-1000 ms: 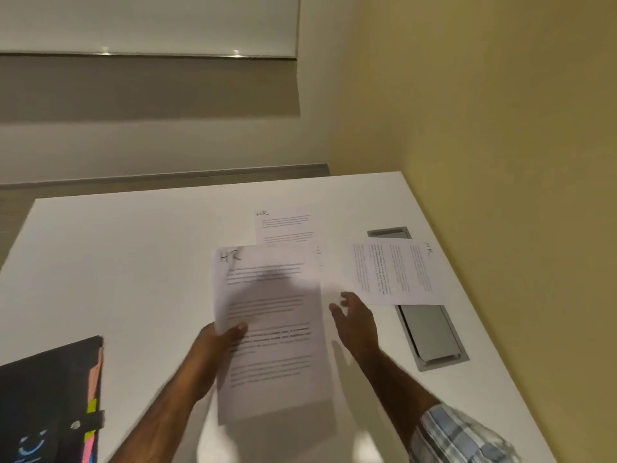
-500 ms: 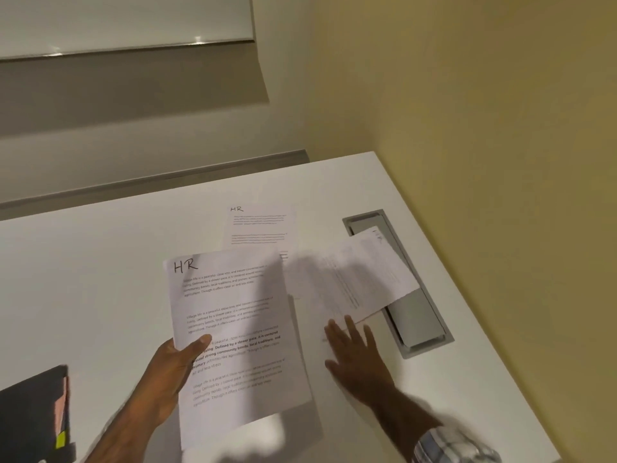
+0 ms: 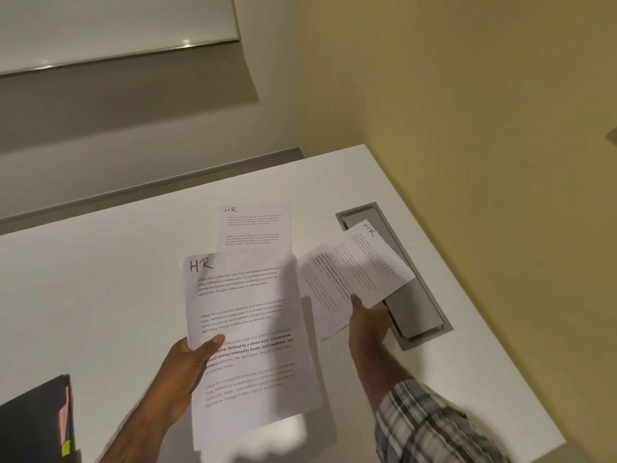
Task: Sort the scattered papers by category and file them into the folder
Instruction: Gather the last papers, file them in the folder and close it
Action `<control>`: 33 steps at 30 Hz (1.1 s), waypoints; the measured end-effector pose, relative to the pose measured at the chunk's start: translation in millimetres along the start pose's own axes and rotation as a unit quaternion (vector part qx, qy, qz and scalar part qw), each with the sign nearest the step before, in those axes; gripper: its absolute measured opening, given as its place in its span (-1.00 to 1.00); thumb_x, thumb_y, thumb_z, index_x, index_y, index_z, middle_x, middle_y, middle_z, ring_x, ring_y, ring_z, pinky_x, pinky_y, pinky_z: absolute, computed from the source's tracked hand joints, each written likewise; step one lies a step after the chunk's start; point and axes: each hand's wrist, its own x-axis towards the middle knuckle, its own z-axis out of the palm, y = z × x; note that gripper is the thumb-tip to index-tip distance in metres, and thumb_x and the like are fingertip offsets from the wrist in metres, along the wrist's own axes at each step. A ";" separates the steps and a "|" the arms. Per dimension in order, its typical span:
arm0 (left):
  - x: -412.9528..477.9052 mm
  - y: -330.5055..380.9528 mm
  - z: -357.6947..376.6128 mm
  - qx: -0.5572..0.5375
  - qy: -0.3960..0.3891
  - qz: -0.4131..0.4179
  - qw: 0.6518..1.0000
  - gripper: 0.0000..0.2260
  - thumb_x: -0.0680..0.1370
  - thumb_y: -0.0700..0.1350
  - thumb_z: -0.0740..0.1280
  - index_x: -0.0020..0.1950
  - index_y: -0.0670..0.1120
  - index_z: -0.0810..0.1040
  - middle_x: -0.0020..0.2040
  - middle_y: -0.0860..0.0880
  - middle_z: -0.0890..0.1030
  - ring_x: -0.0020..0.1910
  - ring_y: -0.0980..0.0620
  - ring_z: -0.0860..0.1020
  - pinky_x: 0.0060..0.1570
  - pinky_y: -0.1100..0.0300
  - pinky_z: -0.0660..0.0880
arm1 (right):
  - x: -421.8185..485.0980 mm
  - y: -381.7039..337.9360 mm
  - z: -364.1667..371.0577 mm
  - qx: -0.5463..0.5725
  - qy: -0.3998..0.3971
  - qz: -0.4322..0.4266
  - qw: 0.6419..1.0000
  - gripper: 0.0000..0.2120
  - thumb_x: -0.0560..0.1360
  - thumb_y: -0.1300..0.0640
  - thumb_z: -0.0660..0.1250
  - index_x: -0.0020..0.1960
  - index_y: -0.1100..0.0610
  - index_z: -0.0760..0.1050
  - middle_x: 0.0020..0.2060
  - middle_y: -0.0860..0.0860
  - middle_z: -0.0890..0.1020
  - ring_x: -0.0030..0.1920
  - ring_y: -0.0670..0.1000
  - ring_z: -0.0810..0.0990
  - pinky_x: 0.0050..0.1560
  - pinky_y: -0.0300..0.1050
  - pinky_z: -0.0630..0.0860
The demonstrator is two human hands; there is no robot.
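Note:
My left hand grips a printed sheet marked HR, thumb on its left edge, and holds it above the white table. My right hand holds the near edge of a second HR sheet, which is lifted and turned sideways over the grey hatch; its fingers are hidden under the paper. A third HR sheet lies flat on the table farther back, partly covered by the one in my left hand. The dark folder, with coloured tabs, shows at the bottom left corner.
A grey metal cable hatch is set into the table near its right edge. A yellow wall runs close along the table's right side. A white wall with a grey rail stands behind the table.
My right hand went from resting flat on the table to holding the sideways HR sheet, which is now lifted at its near edge. The left hand still holds its sheet.

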 end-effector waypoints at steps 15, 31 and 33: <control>-9.3 -5.2 -27.1 -0.001 -0.001 -0.001 1.000 -0.73 0.58 -0.22 0.35 0.27 -0.22 0.59 0.12 -0.24 0.71 0.07 -0.25 0.70 0.04 -0.07 0.65 | 33.6 -31.3 23.3 -0.246 0.015 -0.001 0.969 -0.62 0.54 0.07 0.36 0.24 0.30 0.55 0.11 0.23 0.62 0.08 0.21 0.64 -0.10 -0.03 0.55; -14.0 18.5 -22.7 -0.017 -0.010 0.057 0.998 -0.27 0.21 0.15 0.67 0.27 -0.16 0.62 0.16 -0.22 0.70 0.06 -0.21 0.71 -0.02 0.00 0.67 | 7.5 -132.6 -116.5 0.083 -0.057 -0.208 0.973 -0.88 0.54 0.24 0.39 -0.10 0.08 0.67 -0.15 0.11 0.70 -0.20 0.07 0.60 -0.09 -0.12 0.52; -17.6 21.0 -18.8 -0.021 -0.014 0.059 0.998 -0.39 0.30 0.10 0.62 0.26 -0.15 0.62 0.15 -0.23 0.70 0.04 -0.22 0.72 -0.04 -0.02 0.68 | -4.4 -135.9 -122.8 0.112 -0.125 -0.174 0.970 -0.83 0.53 0.22 0.43 -0.16 -0.02 0.69 -0.23 0.00 0.72 -0.18 0.07 0.63 -0.04 -0.06 0.54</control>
